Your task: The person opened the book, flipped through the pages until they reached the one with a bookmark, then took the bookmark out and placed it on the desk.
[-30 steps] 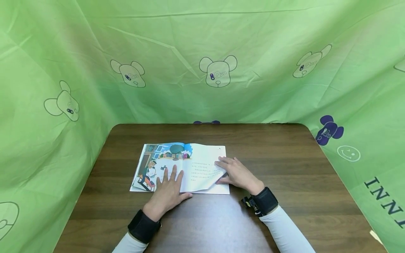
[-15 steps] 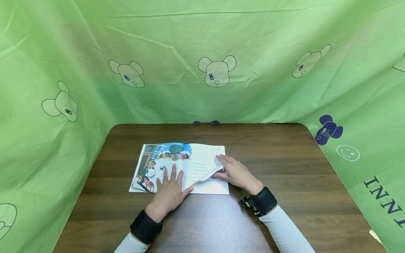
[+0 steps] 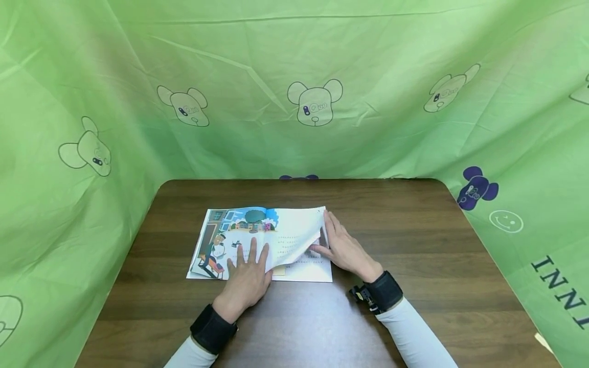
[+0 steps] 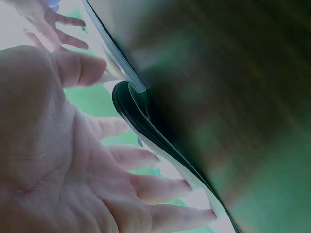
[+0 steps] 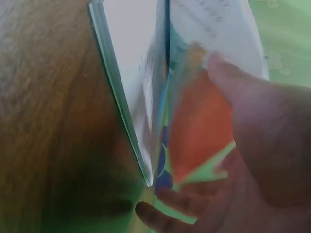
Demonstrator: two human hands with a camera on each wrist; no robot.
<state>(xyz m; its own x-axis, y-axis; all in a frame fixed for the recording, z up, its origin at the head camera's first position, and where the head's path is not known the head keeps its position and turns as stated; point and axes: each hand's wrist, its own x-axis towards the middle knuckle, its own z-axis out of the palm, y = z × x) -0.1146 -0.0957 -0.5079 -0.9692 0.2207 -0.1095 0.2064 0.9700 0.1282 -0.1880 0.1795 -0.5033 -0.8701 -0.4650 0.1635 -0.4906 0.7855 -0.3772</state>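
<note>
A picture book (image 3: 262,225) lies spread on the table, with a colourful street scene on its left side and printed text on the right. My left hand (image 3: 248,283) rests flat on the lower left page, fingers spread, thumb beside the lower edge. At the right edge, a lifted page (image 3: 299,240) curls up from its lower corner. My right hand (image 3: 346,248) is at this edge, its thumb under the page and its fingers extended along the outer edge. In the right wrist view the thumb (image 5: 226,73) touches the page's orange-printed underside (image 5: 201,128); the fingers lie beyond it, blurred.
The brown wooden table (image 3: 395,220) surrounds the book. Green cloth (image 3: 368,148) printed with bear heads hangs at the back and sides. Each wrist wears a black band (image 3: 212,329). A small pale piece (image 3: 544,342) shows at the table's right edge.
The right page's lower corner has risen and folded leftward, baring the page beneath. My right fingers have moved up along the outer edge. My left thumb has drawn in; that hand otherwise stays put.
</note>
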